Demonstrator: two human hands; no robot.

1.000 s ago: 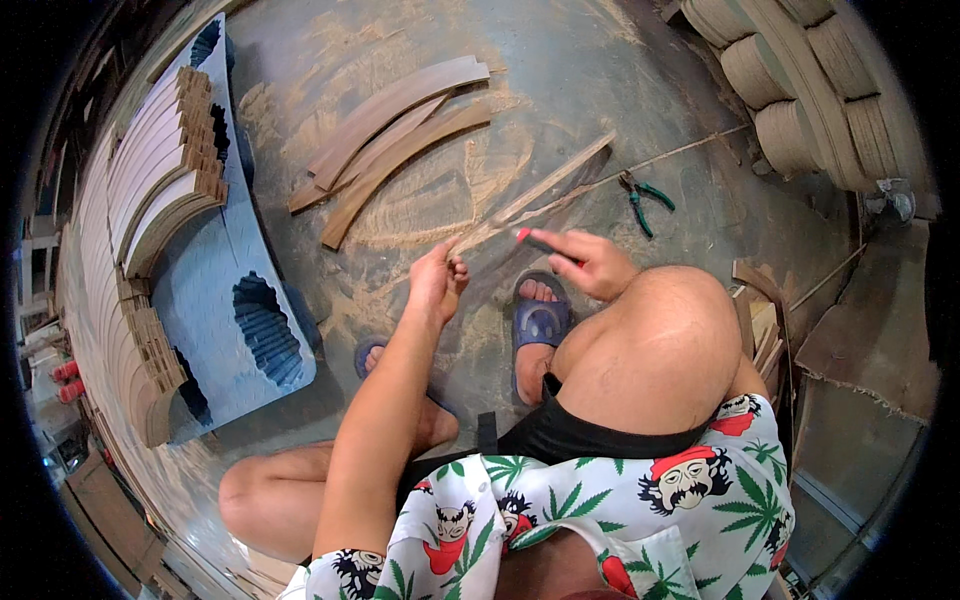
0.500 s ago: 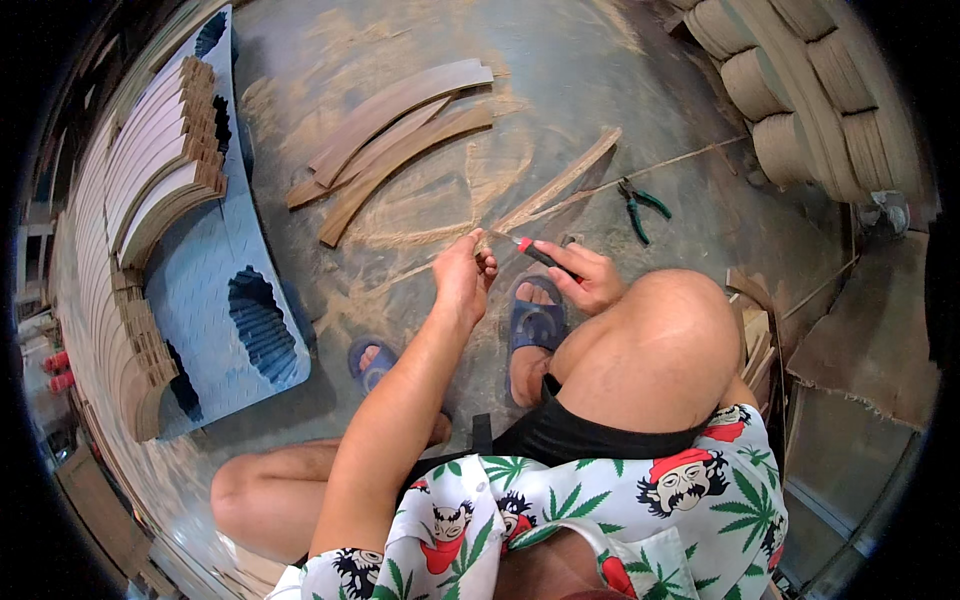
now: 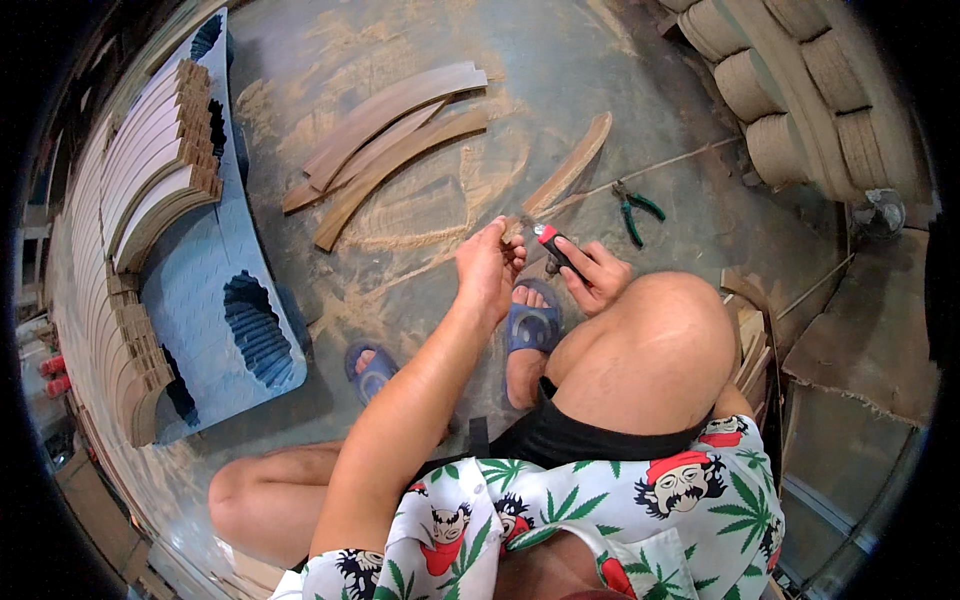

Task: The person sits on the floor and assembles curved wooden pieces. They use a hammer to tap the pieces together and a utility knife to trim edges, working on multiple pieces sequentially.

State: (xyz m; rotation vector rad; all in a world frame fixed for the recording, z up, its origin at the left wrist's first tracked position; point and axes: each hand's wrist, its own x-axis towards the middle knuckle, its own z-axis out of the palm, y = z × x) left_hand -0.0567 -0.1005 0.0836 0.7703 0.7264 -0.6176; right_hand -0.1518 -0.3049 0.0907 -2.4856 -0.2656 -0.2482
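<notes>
My left hand (image 3: 488,265) is closed, its fingers curled round the near end of a narrow curved wood strip (image 3: 570,165) that points away to the right. In my right hand (image 3: 602,280) is a hand tool with a red and black handle (image 3: 560,250). Its silvery tip points toward the strip's held end, close to my left fingertips; the kind of tool is unclear. Part of a small grey metal piece shows below the handle. Green-handled pliers (image 3: 634,212) lie on the floor to the right, touched by neither hand.
Several curved wood pieces (image 3: 400,155) lie on the sawdust-strewn floor (image 3: 400,40) ahead. Stacked curved boards (image 3: 160,215) rest on a blue plastic pallet (image 3: 205,290) at left. Bundled brown pieces (image 3: 755,85) are stacked at far right. My sandalled feet (image 3: 533,325) are below my hands.
The wood strip has turned, showing a broader curved face. The tool has swung to a steeper angle and its tip has drawn slightly away from the left fingers. Both hands have shifted slightly right.
</notes>
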